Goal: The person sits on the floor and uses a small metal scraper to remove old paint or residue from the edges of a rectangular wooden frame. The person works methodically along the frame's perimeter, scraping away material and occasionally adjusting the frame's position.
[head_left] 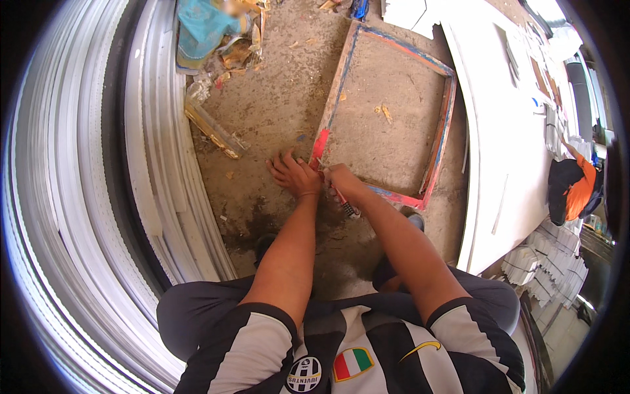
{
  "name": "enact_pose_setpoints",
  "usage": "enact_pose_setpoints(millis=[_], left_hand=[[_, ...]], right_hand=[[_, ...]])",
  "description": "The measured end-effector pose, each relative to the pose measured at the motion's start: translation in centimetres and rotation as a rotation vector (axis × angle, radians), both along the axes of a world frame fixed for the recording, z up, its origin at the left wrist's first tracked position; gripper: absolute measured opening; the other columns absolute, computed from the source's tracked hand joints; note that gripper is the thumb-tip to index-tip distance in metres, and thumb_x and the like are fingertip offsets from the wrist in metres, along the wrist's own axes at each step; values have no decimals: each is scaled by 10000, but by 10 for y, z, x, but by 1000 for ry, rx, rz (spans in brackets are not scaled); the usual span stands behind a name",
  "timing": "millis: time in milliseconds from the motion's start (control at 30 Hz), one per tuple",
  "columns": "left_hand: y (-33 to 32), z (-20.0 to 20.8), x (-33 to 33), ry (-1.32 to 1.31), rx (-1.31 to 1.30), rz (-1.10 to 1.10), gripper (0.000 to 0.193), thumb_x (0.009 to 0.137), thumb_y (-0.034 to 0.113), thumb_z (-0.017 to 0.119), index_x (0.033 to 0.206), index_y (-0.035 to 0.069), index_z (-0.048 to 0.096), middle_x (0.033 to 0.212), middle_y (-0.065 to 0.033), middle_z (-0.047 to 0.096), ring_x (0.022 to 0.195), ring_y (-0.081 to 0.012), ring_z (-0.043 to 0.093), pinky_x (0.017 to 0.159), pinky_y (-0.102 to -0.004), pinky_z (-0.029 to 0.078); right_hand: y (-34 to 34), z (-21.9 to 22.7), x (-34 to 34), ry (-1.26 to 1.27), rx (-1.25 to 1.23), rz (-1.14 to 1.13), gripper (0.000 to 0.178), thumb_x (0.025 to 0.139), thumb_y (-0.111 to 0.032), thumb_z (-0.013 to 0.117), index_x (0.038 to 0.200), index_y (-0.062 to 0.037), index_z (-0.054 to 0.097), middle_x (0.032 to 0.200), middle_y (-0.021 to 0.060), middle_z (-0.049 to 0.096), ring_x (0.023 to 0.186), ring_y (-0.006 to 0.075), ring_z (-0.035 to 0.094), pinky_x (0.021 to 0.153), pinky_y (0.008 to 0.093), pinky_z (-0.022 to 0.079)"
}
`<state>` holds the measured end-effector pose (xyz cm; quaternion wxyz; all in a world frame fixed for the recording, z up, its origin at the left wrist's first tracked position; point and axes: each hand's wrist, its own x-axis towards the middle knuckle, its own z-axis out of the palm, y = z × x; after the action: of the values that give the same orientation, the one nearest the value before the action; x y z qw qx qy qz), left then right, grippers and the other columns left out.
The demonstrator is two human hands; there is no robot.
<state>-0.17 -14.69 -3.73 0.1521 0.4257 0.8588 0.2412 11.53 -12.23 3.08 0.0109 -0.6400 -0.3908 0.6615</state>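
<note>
A wooden frame (335,84) with worn blue, red and orange paint lies flat on the floor in front of me. My left hand (295,176) rests at its near left corner, fingers spread. Just right of it, my right hand (342,184) is closed around a slim tool (348,208) with a red and dark handle. The tool's kind cannot be made out, and its tip is hidden between my hands. Beyond them, a bright red patch (319,146) shows on the frame's left side.
Long white strips (154,151) are stacked along my left. Large white sheets (489,131) stand on the right, with a person in orange (580,187) beyond. Up front left lie a blue cloth-like item (202,29) and a yellowish wrapped bar (211,130). Bundled white pieces (548,259) sit far right.
</note>
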Motion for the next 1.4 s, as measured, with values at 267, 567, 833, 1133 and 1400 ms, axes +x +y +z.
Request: enact_pose_setpoints(millis=[267, 567, 833, 1133, 1400], left_hand=[[-1, 7, -5, 3, -7, -3, 397, 995, 199, 477, 1381, 111, 465, 1533, -207, 327, 1508, -452, 146, 1174, -628, 170], [1, 7, -1, -25, -35, -3, 417, 974, 199, 501, 1382, 115, 468, 1558, -191, 316, 1511, -452, 144, 1174, -624, 175], [0, 6, -3, -1, -119, 5, 419, 1006, 194, 488, 1417, 135, 430, 1578, -173, 284, 1521, -445, 121, 1171, -629, 181], [4, 9, 7, -24, -50, -58, 411, 1006, 175, 479, 1411, 127, 431, 1579, -183, 272, 1513, -450, 121, 1173, -622, 175], [0, 8, 1, -20, -44, -38, 439, 984, 219, 512, 1405, 109, 452, 1546, -208, 305, 1491, -443, 165, 1174, -634, 154]], right_hand=[[-9, 23, -13, -403, 565, 435, 350, 983, -252, 514, 981, 49, 693, 821, 309, 683, 733, 472, 672, 740, 552, 551], [5, -4, 3, 80, -120, -82, 355, 992, -271, 518, 967, 38, 692, 795, 277, 677, 727, 381, 692, 634, 493, 545], [17, 36, 4, -390, 444, 580, 343, 934, -286, 592, 1021, 10, 743, 1027, 274, 731, 992, 421, 728, 852, 517, 578], [26, -31, 28, -217, 554, 419, 348, 952, -307, 590, 957, 11, 731, 972, 297, 722, 870, 407, 738, 758, 544, 564], [16, 0, 29, -109, 399, 252, 360, 1000, -300, 523, 933, 13, 688, 945, 304, 693, 893, 489, 671, 825, 575, 516]])
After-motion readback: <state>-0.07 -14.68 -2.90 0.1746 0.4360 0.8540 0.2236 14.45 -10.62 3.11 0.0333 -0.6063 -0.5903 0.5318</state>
